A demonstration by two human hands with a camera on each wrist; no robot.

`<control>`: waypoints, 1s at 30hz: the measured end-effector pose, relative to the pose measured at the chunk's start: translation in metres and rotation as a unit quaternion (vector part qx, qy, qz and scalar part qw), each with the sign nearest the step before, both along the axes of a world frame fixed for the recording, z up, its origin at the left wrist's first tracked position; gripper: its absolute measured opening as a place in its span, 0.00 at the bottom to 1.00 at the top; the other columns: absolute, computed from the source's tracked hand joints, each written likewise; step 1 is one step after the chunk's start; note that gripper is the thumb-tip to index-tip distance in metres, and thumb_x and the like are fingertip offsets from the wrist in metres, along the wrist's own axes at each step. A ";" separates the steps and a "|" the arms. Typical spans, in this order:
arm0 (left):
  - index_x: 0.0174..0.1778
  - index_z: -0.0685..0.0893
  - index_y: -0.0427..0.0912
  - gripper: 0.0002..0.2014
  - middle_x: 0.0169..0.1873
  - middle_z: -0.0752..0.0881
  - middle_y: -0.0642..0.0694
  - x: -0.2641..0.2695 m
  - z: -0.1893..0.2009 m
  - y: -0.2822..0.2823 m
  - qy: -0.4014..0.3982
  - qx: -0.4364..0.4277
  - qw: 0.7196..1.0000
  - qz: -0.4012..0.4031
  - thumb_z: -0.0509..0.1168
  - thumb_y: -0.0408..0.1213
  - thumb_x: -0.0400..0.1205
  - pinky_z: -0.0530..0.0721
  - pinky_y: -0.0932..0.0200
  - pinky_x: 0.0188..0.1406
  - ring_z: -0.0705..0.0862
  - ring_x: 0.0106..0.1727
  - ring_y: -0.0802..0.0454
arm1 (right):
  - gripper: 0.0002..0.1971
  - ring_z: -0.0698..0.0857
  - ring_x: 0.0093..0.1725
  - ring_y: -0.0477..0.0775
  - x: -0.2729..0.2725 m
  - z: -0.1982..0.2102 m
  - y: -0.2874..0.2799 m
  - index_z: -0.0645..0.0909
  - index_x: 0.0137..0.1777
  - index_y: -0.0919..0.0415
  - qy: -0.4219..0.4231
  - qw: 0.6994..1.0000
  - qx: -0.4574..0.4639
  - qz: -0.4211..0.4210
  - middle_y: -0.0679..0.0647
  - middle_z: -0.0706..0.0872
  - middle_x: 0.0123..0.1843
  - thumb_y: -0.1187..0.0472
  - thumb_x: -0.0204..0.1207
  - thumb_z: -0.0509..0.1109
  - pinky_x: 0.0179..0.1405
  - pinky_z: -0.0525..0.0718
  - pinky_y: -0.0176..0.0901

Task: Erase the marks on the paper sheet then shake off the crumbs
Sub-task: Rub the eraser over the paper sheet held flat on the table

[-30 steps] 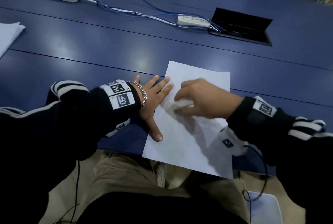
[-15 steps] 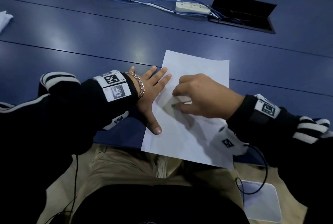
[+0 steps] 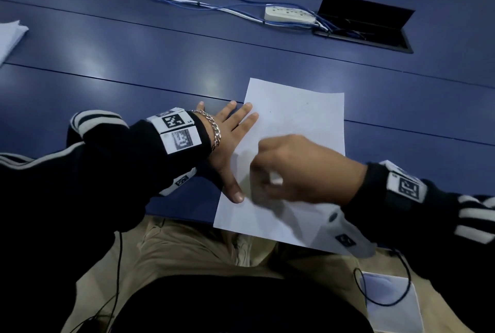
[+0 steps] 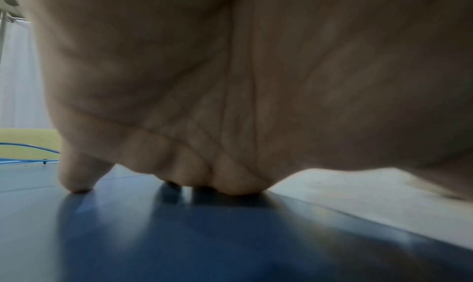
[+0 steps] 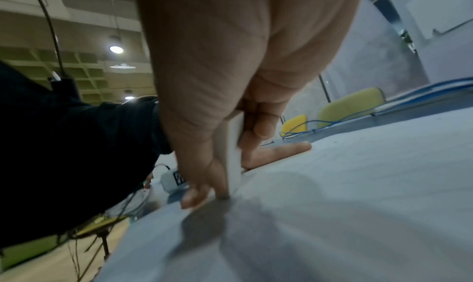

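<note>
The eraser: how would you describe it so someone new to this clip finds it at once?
On the dark blue table, find the white paper sheet at the near edge. The right hand pinches a small white slab-shaped eraser upright, its lower end on the sheet. It is the only thing gripped: the left hand just presses flat on the sheet's edge.

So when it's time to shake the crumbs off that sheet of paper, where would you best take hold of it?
Probably by the near edge of the paper sheet: it overhangs the table above the lap, so fingers can slip under and pinch it from the person's side. Elsewhere it lies flat, with the left hand pressing its left edge and the right hand rubbing the eraser on it.
</note>
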State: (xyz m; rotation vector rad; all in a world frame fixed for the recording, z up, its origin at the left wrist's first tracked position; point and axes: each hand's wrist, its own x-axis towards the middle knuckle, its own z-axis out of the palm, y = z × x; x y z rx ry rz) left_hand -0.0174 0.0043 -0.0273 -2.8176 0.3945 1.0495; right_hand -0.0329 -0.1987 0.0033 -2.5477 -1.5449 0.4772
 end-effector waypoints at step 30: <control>0.88 0.23 0.56 0.81 0.88 0.22 0.56 -0.021 -0.003 0.007 -0.039 -0.057 0.998 -0.013 0.66 0.90 0.52 0.31 0.17 0.81 0.26 0.90 0.41 | 0.16 0.81 0.52 0.51 0.039 0.005 -0.018 0.86 0.58 0.48 -0.039 0.984 -0.020 -0.174 0.46 0.84 0.50 0.45 0.72 0.73 0.54 0.83 0.49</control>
